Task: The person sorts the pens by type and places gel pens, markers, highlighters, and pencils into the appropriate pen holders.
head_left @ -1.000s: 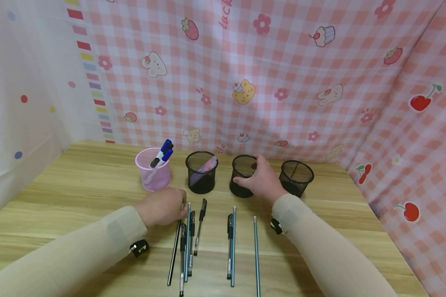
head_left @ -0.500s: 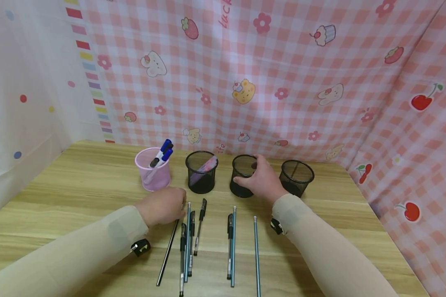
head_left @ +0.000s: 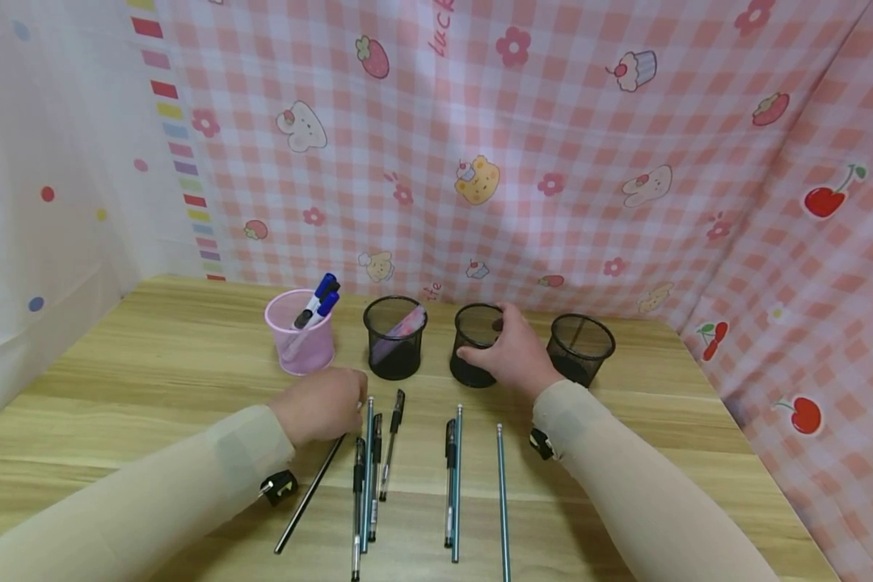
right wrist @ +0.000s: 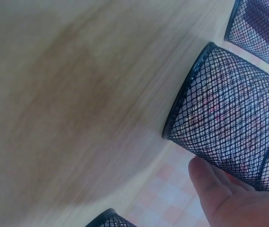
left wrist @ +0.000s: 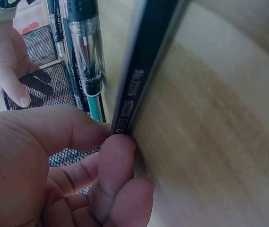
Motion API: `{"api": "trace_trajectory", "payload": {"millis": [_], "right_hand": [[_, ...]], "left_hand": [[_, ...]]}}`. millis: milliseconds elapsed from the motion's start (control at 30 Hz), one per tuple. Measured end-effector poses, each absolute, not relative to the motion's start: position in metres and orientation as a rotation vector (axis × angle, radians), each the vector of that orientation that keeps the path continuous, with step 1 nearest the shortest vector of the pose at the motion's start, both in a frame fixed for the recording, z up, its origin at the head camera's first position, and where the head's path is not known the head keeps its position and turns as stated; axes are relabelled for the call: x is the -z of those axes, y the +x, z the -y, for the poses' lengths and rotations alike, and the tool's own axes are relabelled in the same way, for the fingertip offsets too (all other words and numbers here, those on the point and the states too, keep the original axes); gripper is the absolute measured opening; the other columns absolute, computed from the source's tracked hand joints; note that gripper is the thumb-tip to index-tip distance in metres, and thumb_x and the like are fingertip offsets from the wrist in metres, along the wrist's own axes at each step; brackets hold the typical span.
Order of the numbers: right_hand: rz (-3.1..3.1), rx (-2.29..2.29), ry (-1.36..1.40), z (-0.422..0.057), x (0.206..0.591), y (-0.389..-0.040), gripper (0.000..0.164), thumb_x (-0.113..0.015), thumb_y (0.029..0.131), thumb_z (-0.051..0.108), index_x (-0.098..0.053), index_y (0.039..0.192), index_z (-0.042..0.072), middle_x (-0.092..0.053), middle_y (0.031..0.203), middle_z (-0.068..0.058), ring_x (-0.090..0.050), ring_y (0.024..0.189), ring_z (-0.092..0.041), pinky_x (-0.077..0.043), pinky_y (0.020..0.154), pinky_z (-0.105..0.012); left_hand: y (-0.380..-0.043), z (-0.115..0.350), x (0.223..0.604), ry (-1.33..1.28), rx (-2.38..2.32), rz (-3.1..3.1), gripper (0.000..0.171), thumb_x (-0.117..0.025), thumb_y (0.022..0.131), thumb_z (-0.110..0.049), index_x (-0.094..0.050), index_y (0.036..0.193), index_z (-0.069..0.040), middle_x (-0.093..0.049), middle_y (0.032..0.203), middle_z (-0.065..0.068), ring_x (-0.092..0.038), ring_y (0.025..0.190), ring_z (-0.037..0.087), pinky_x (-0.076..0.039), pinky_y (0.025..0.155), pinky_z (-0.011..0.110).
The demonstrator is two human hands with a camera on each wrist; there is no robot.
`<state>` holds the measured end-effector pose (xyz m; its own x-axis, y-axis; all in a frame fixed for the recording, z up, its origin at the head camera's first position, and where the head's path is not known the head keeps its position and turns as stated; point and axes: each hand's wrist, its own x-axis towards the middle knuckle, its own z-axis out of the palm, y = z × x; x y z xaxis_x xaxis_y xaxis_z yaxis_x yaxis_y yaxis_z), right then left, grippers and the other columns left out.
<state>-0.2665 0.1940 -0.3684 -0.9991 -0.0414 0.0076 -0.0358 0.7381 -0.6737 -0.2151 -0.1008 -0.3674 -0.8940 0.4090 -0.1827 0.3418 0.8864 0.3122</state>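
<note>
Pencil (head_left: 309, 495) of dark colour points to seven o'clock, pinched by closely curled left hand (head_left: 322, 404); at two o'clock, widely spread right hand (head_left: 520, 356) holds black mesh cup (right wrist: 229, 113).

Left grip (head_left: 323, 406) holds black pencil (head_left: 310, 495) (right grip (head_left: 518, 356), mesh cup (head_left: 473, 335)).

"luck", "ife" on checked cloth (head_left: 436, 137)

wood-grain table (head_left: 153, 364) | pink cup (head_left: 309, 347) | three black mesh cups (head_left: 395, 358) | pens (head_left: 360, 465) | teal pencils (head_left: 503, 501) | dark pencil (head_left: 308, 495), perhaps touching
</note>
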Motion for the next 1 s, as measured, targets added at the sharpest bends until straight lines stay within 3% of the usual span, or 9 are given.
{"api": "trace_trajectory", "payload": {"millis": [533, 767, 1000], "right_hand": [[-2.915, 1.126, -0.057, -0.194, 0.368, -0.266, 0.105, -0.083, 0.087, 0.050, -0.024, 0.164, 0.011, -0.048, 0.155, -0.020, -0.058, 0.133, -0.038, -0.053, 0.105, -0.056], [-2.923, 1.127, -0.059, -0.193, 0.368, -0.266, 0.105, -0.083, 0.087, 0.050, -0.024, 0.164, 0.010, -0.049, 0.155, -0.020, -0.057, 0.133, -0.038, -0.052, 0.106, -0.056], [-2.915, 1.138, -0.061, -0.193, 0.367, -0.265, 0.106, -0.084, 0.087, 0.049, -0.023, 0.165, 0.010, -0.049, 0.155, -0.020, -0.057, 0.133, -0.038, -0.052, 0.106, -0.056]], "left_hand": [[-0.217, 0.101, 0.369, 0.499, -0.493, -2.788, 0.028, -0.076, 0.078, -0.007, -0.065, 0.105, -0.007, -0.071, 0.093, 0.005, -0.062, 0.075, 0.019, -0.056, 0.070, 0.035], [-0.221, 0.103, 0.365, 0.439, -0.648, -2.787, 0.019, -0.068, 0.090, -0.011, -0.062, 0.108, -0.009, -0.065, 0.084, 0.004, -0.060, 0.069, 0.020, -0.050, 0.057, 0.032], [-0.224, 0.105, 0.345, 0.546, -0.751, -2.911, 0.016, -0.061, 0.090, -0.010, -0.059, 0.106, -0.010, -0.061, 0.079, 0.003, -0.057, 0.063, 0.017, -0.047, 0.054, 0.030]]}}
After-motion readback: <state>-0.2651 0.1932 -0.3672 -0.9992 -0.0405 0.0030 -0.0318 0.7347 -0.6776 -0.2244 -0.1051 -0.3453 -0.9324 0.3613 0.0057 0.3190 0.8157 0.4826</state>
